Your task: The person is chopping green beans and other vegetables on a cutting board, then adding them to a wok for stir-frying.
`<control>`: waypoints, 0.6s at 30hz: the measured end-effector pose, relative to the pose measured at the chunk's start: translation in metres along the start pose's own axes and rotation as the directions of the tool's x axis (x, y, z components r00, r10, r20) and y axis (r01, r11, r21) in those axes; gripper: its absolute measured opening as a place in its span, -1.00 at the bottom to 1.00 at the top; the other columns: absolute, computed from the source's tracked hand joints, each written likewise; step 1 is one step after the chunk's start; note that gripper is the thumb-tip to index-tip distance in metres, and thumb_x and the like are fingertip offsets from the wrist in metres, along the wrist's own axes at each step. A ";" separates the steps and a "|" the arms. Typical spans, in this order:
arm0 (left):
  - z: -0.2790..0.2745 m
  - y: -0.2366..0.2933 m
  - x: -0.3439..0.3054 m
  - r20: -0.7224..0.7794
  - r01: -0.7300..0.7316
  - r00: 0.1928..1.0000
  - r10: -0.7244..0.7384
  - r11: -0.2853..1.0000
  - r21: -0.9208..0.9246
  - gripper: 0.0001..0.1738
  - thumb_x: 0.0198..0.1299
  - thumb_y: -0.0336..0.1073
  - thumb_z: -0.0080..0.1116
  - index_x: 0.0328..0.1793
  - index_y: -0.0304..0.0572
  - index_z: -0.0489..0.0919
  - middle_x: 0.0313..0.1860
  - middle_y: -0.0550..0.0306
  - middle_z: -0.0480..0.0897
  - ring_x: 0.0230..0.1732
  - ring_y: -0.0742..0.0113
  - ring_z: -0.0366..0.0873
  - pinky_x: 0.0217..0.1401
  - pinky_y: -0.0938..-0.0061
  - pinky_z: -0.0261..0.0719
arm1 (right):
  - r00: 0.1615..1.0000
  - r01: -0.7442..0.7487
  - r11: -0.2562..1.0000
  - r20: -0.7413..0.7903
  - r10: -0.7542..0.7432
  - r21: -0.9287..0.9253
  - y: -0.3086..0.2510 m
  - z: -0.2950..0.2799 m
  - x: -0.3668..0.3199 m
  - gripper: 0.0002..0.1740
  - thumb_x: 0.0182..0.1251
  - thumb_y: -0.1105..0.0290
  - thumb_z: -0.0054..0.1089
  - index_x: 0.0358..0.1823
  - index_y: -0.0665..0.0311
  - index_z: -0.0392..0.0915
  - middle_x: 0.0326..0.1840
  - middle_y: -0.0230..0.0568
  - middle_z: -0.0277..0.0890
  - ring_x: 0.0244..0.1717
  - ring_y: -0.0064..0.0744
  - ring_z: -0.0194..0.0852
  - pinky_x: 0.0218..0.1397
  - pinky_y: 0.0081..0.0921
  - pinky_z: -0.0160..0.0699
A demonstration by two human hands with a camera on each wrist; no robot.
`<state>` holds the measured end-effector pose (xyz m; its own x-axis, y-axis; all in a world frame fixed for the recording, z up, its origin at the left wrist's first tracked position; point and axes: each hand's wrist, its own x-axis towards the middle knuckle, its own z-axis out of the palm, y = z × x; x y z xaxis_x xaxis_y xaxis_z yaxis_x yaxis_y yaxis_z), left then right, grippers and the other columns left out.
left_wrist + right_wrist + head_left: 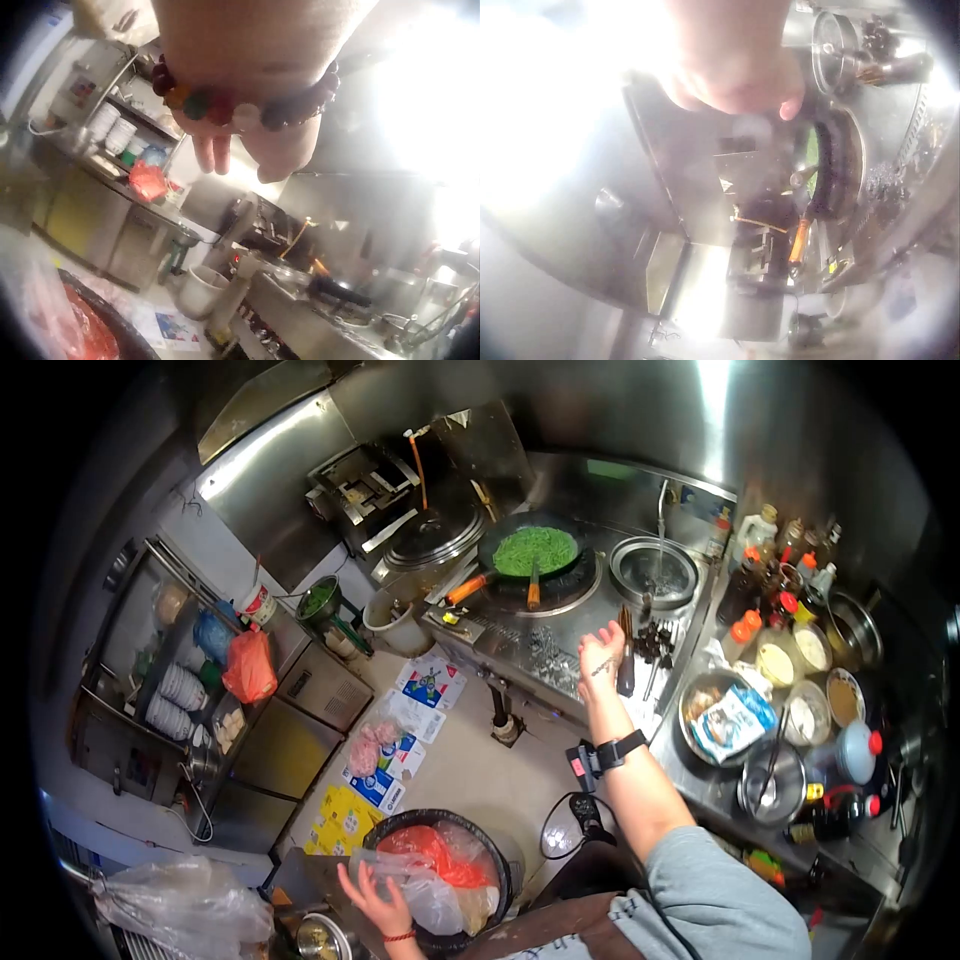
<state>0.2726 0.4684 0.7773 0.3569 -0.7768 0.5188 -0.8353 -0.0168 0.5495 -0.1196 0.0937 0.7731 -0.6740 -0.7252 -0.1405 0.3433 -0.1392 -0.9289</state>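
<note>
My left hand (pixel 380 905), fingers spread and nothing in it, is beside a black-rimmed bin (pixel 505 870) lined with clear and red plastic bags (pixel 440 855). In the left wrist view a beaded bracelet (pixel 246 116) crosses that wrist. The right hand (pixel 602 655) reaches out over the front of the steel stove counter (pixel 560 660), holding nothing, with loosely bent fingers. Ahead of it a wok (pixel 490 545) sits on a burner with chopped green vegetables (pixel 535 550) inside. A wooden wok handle (pixel 466 590) and a second wooden-handled tool (pixel 533 595) stick out toward me.
Right of the wok is a round basin (pixel 618 565) under a tap (pixel 661 510). A brush-like dark tool (pixel 626 660) lies near the right hand. Bowls, seasoning tubs (pixel 775 663) and bottles crowd the right counter. Flattened cartons (pixel 395 760) cover part of the floor; shelves (pixel 150 660) stand left.
</note>
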 end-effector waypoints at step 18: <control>0.011 -0.104 -0.025 0.482 -0.029 0.696 -0.532 0.650 0.759 -0.46 0.16 -0.17 0.23 0.25 -0.20 0.51 0.34 -0.08 0.43 0.44 -0.12 0.21 0.56 -0.16 0.01 | 0.017 0.435 -0.026 0.037 -0.999 -0.900 -0.072 0.014 0.476 -0.37 -0.15 0.11 0.37 -0.07 0.40 0.55 -0.09 0.17 0.59 -0.09 0.15 0.57 0.06 -0.05 0.52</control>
<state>0.3456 0.4826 0.6996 0.4912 -0.8354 -0.2467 -0.8709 -0.4664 -0.1550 -0.4554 -0.2508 0.7778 -0.3303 0.1020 0.9384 -0.8908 0.2951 -0.3456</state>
